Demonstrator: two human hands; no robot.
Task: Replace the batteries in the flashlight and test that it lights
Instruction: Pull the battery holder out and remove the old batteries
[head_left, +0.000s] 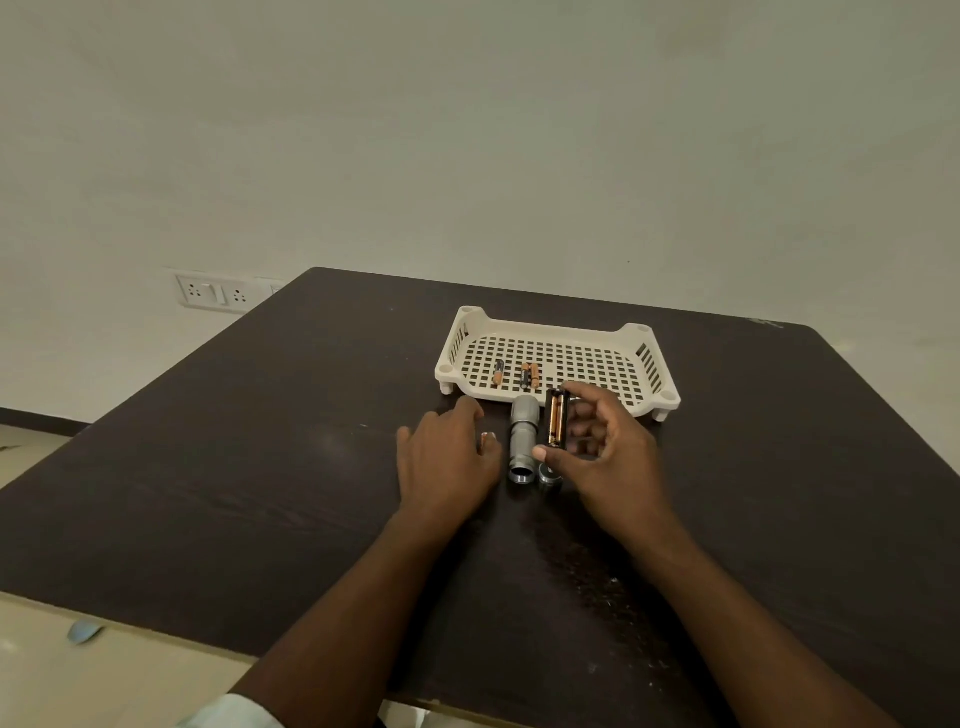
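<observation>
A grey flashlight body (522, 440) lies on the dark table, its open end toward me. Its tail cap (548, 476) sits just right of that end. My right hand (608, 457) grips a black battery holder (556, 420) upright between thumb and fingers; copper-coloured batteries show inside it. My left hand (449, 457) rests palm down on the table left of the flashlight, and something small and copper-coloured (486, 440) shows at its fingertips. Three loose batteries (529, 375) lie in the white perforated tray (623, 335) behind the flashlight.
The dark table (260, 467) stands against a pale wall. A wall socket plate (213, 292) is at the far left. The table's near edge runs along the bottom left, with light floor below it.
</observation>
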